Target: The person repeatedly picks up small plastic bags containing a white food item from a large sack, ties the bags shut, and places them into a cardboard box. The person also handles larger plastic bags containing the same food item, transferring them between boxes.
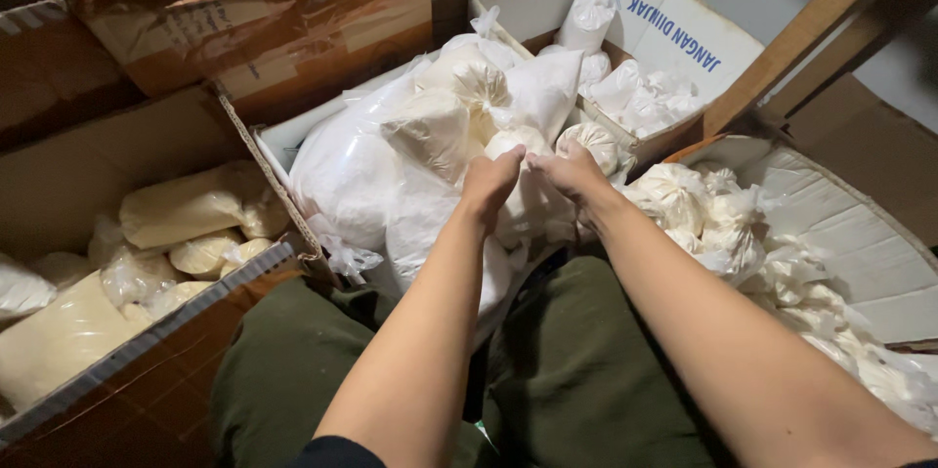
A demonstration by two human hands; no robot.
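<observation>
Pinching the neck of a small clear plastic bag of pale powder [516,143] with both my left hand [491,182] and right hand [574,173] closed on it, atop the heap in the white carton [277,141], I judge thin film could tear and spill.

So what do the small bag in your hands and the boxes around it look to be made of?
The small bag, held by the left hand and right hand, looks like thin clear plastic film: glossy and crinkled, with pale powder showing through. The left box looks like brown corrugated cardboard, its fluted edge exposed; the far box looks white-faced.
</observation>
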